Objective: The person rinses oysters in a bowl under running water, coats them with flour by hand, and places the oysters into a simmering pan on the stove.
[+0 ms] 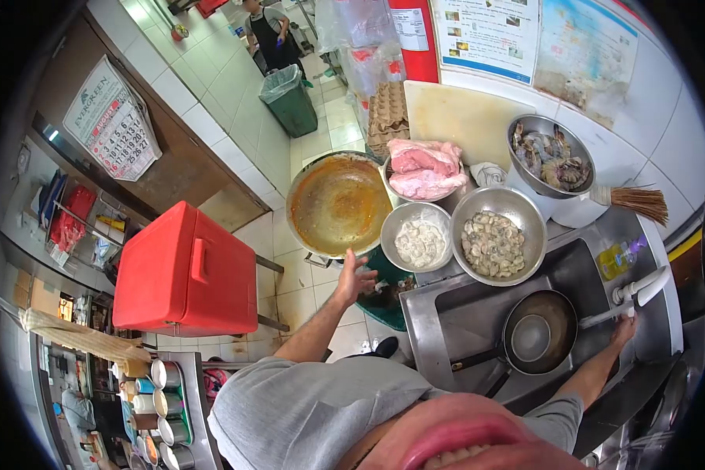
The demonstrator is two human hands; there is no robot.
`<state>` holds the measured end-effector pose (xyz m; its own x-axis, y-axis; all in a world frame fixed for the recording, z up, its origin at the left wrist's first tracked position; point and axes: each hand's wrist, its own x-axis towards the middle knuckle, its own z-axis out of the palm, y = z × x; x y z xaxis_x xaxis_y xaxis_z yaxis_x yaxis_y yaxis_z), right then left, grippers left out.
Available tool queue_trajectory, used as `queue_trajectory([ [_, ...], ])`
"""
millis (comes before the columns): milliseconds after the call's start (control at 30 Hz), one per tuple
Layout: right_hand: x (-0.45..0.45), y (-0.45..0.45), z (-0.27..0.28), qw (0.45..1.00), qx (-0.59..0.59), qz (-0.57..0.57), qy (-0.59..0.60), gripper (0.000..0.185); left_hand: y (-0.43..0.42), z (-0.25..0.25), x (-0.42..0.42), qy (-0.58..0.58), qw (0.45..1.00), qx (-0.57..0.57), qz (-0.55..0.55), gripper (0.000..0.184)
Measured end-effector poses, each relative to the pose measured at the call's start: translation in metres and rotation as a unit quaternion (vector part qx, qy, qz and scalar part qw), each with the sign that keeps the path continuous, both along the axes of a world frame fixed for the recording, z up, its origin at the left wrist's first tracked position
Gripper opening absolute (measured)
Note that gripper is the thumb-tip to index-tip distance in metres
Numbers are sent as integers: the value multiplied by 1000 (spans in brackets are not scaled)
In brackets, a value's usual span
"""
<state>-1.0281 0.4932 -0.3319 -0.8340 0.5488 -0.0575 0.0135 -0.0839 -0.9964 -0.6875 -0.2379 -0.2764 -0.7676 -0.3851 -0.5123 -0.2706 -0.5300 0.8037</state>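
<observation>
My left hand [355, 280] reaches out with its fingers spread, at the near rim of a large, wide pan [338, 205] coated with orange-brown residue. Whether the fingertips touch the rim, I cannot tell. At the right of the sink, my right hand [623, 330] is closed at the white faucet [628, 294], its fingers partly hidden. The faucet's spout points over a dark frying pan [562, 338] in the sink basin. Inside that pan sits a smaller round metal vessel [531, 337].
Bowls of pale pieces [420, 242] and shellfish [493, 244] stand behind the sink [427, 333], near raw meat [424, 168] and a shrimp bowl [552, 157]. A dish soap bottle [619, 258] is by the faucet. A red cooler [184, 274] stands left; a person [272, 39] works farther back.
</observation>
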Motion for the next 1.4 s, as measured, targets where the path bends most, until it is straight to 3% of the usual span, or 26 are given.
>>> queue_trajectory([
  [67,17,-41,8,986,118,-120,-4,33,-4,-10,16,16,998,-44,52,87],
  [100,19,-52,5,944,231,-237,-2,34,-7,-10,23,4,997,-47,55,86],
  [133,25,-63,-6,987,49,-143,54,33,-9,-13,28,5,997,-46,55,86],
  [167,33,-76,-24,984,-135,-40,105,33,-12,-19,33,-16,997,-58,52,84],
  [233,37,-80,-77,905,-402,133,35,32,-14,-22,44,-61,995,-74,31,77],
  [267,29,-81,-122,923,-304,193,139,25,-16,-26,49,-65,995,-72,30,77],
  [300,35,-85,-131,927,-306,175,131,23,-21,-32,52,-103,991,-88,0,74],
  [367,56,-90,-126,933,-304,148,121,21,-26,-41,61,-158,979,-121,-38,66],
  [567,97,-134,-69,871,-380,230,212,25,-54,-86,102,-250,945,-204,-50,68],
  [633,79,-134,-71,954,-261,128,78,19,-63,-108,122,-303,912,-265,-71,67],
  [700,59,-126,-88,977,-200,79,13,18,-69,-121,142,-325,899,-283,-74,66],
  [767,51,-102,-120,926,-278,181,180,11,-69,-126,158,-375,880,-279,-91,66],
  [800,47,-104,-120,926,-281,179,178,11,-68,-132,165,-377,878,-281,-91,66],
  [867,52,-95,-113,749,-461,399,259,13,-73,-141,172,-386,874,-267,-126,66],
  [900,67,-98,-99,802,-513,258,165,17,-76,-139,172,-381,877,-262,-131,65],
  [933,62,-92,-99,797,-555,198,130,20,-74,-137,170,-376,879,-257,-142,65],
  [967,69,-116,-63,866,-479,57,135,21,-77,-136,166,-375,882,-249,-142,65],
  [1000,49,-95,-94,870,-408,152,231,22,-76,-134,161,-371,886,-247,-127,64],
  [1033,35,-75,-106,804,-551,122,188,23,-76,-129,153,-365,887,-251,-132,64],
  [1067,39,-66,-88,877,-441,129,137,24,-76,-123,154,-360,891,-250,-117,63],
  [1100,58,-100,-33,982,-163,-35,84,29,-81,-123,157,-356,898,-246,-84,63],
  [1133,52,-93,-15,989,103,-47,95,34,-86,-125,154,-357,889,-268,-104,64],
  [1167,45,-84,1,922,356,-124,88,40,-85,-126,153,-358,881,-285,-125,64],
  [1233,10,-44,-28,863,432,-116,233,41,-85,-125,158,-356,878,-302,-109,63],
  [1267,-3,-27,-35,768,583,-151,218,39,-88,-121,156,-356,875,-311,-105,63],
  [1400,-18,-9,-33,851,488,-129,144,34,-87,-127,170,-381,863,-317,-102,62],
])
